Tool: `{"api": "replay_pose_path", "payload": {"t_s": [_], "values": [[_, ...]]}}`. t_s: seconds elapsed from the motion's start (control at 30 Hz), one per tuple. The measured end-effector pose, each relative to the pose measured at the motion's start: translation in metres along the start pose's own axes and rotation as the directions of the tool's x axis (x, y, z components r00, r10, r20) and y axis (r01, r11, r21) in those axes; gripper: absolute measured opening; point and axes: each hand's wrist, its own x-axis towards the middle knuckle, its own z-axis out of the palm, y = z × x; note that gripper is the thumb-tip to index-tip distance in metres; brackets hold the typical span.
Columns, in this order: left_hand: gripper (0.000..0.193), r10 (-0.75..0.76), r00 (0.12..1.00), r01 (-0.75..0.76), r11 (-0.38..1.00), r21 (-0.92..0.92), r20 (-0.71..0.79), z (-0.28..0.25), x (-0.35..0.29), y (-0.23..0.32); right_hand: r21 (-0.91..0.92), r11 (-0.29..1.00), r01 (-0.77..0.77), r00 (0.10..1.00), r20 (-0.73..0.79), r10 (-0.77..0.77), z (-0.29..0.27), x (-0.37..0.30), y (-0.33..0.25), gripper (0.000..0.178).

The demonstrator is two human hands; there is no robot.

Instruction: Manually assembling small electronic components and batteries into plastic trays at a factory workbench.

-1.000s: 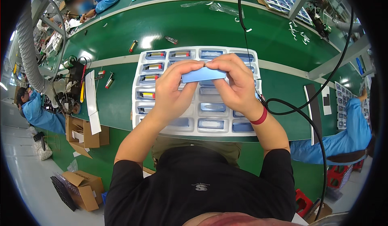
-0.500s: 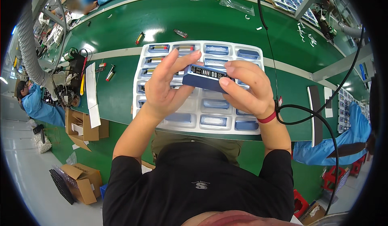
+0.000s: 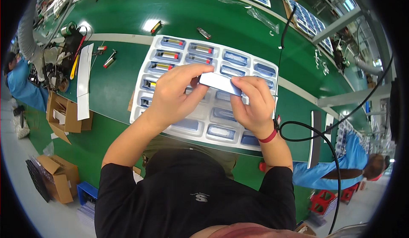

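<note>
Holding a flat pale-blue rectangular piece [image 3: 220, 83] betw. both hands, just above the white moulded tray [image 3: 203, 129] on the green bench [image 3: 128, 16]. Left hand [image 3: 172, 95] pinches the piece's left end, thumb on top, fingers curled under. Right hand [image 3: 252, 103] pinches the right end, fingers bent over the edge; red wristband [image 3: 269, 136] at that wrist. Piece sits tilted, approx. over tray's middle rows. Tray pockets hold blue rectangular cells, some w/ red-yellow ends in the upper-left pockets. Black cable [image 3: 315, 135] loops by the right forearm. White paper strip [image 3: 83, 80] lies left of tray; cardboard boxes [image 3: 59, 118] below bench edge at left. Person in blue sleeve [image 3: 324, 172] at right, apart.
</note>
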Motion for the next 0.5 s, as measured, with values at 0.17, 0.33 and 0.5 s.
{"api": "replay_pose_path", "payload": {"t_s": [0.17, 0.33, 0.5], "values": [[0.024, -0.407, 0.883, 0.387, 0.913, 0.128, 0.235, -0.043, -0.031, 0.001, 0.461, 0.843, -0.279, 0.780, 0.620, -0.081, 0.003, 0.043, 0.040, 0.028], [0.020, -0.232, 0.929, 0.128, 0.933, 0.336, 0.290, -0.030, -0.057, -0.007, -0.043, 0.906, -0.421, 0.770, 0.511, 0.382, 0.084, 0.085, 0.156, 0.026], [0.020, -0.363, 0.854, 0.179, 0.877, 0.446, 0.373, -0.032, -0.059, -0.010, -0.430, 0.847, -0.311, 0.644, 0.560, 0.521, 0.149, 0.075, 0.230, 0.031]]}}
